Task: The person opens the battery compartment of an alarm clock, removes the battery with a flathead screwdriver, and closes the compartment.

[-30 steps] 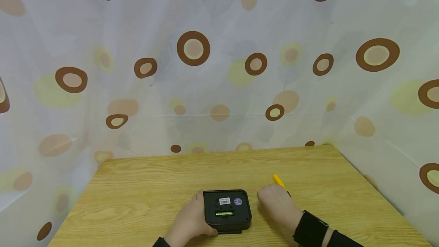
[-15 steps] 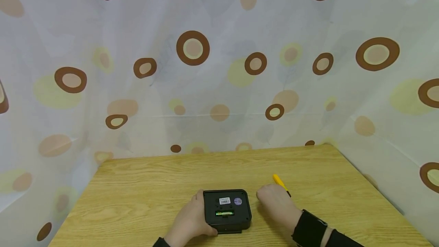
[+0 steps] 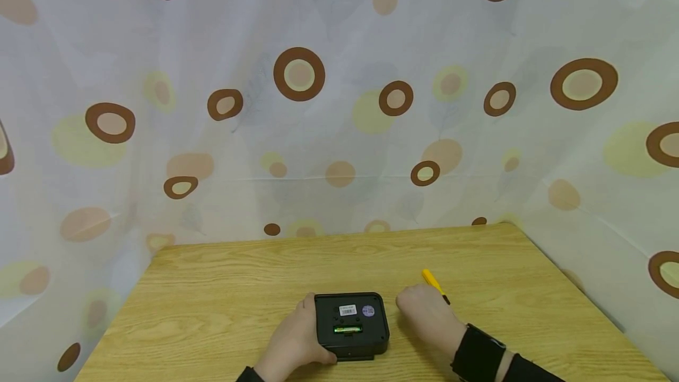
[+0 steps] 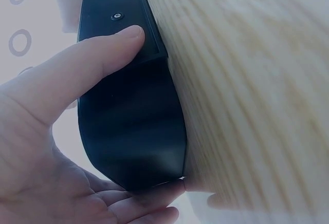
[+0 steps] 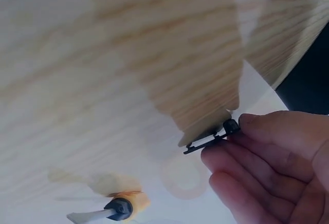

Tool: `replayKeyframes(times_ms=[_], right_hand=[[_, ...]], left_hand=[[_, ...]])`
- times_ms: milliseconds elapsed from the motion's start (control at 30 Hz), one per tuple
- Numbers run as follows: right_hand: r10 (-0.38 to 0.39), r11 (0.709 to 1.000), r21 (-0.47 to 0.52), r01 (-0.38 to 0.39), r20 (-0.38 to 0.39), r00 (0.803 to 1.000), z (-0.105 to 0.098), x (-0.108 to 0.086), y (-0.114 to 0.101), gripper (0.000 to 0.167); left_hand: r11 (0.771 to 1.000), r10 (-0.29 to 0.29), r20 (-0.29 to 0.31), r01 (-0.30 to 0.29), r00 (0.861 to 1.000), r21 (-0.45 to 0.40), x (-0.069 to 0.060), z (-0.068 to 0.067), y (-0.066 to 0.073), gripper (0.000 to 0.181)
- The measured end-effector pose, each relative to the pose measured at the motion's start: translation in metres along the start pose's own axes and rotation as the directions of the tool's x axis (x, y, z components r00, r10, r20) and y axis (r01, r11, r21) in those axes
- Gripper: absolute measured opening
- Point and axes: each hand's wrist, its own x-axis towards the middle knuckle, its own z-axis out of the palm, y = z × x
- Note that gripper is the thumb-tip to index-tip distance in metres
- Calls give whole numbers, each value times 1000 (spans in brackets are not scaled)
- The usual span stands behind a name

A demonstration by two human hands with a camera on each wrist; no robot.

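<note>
— What is found nearest, with 12 o'clock taken as straight away from the person?

— The left hand point(image 3: 296, 336). By its grip the black case point(image 3: 353, 320) is held at the 9 o'clock end, the thumb laid along the near side and the fingers wrapped round the opposite side.

— How is the case laid?

— On the desk point(image 3: 239, 293), its back turned upward and its long axis set from 9 to 3 o'clock. In that back a green battery point(image 3: 347, 330) is left uncovered, its length aligned the same way.

— And the right hand point(image 3: 431, 316)?

— It is placed at 3 o'clock from the case, near but apart. In its grip a small black piece point(image 5: 205, 144) is pinched between thumb and fingers. By the hand itself the piece is hidden from the head view; in the right wrist view its free end is pointed toward 8 o'clock.

— So where is the battery found from that grip?

— At roughly 9 o'clock, across a short gap. The battery is neared more closely by the left hand, yet only by the right is the piece held.

— And beyond?

— A yellow-handled screwdriver point(image 3: 434, 283) is seen just past the right hand, at about 12 o'clock. Farthest, a spotted cloth point(image 3: 339, 134) is hung.
</note>
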Motion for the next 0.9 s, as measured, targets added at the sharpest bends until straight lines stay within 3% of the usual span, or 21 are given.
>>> replayKeyframes(times_ms=[233, 533, 700, 900], right_hand=[[50, 999, -12, -50, 50, 997, -4, 2, -2, 31], [64, 991, -112, -71, -68, 996, -10, 10, 12, 32], [135, 987, -84, -136, -24, 991, -15, 13, 23, 29], [165, 985, -53, -165, -4, 986, -18, 10, 39, 24]], left_hand=[[1000, -2, 2, 2, 1000, 1, 0, 0, -1, 112], [1000, -9, 0, 9, 1000, 5, 1, 0, -1, 115], [1000, -10, -3, 10, 1000, 4, 0, 1, -1, 113], [1000, -2, -1, 2, 1000, 3, 0, -1, 1, 112]])
